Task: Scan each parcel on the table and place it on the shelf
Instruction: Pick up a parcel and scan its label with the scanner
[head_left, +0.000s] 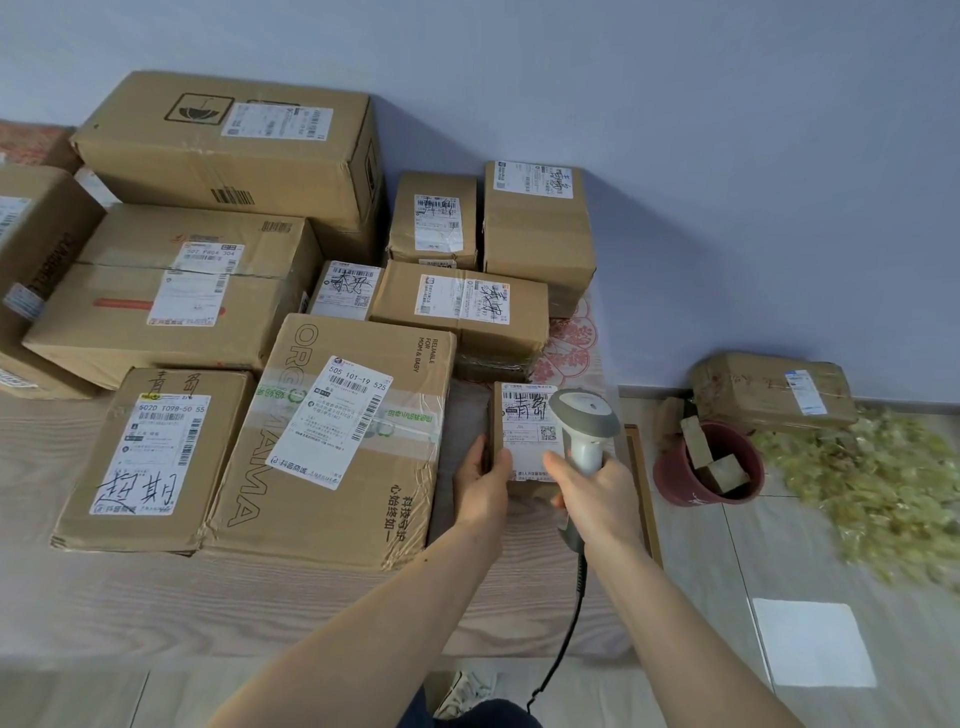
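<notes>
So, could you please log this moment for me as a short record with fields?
left hand: left hand grips the small parcel at its left edge, label facing up
right hand: right hand holds the scanner, head over the parcel's label
scanner cable: black cable hangs down toward the floor
table: wood-grain table with many cardboard parcels, the big printed box just left of the held one
floor at right: red pot, a taped parcel by the wall
shelf: not in view

pale blue wall (727, 130), tiled floor (727, 561)
</notes>
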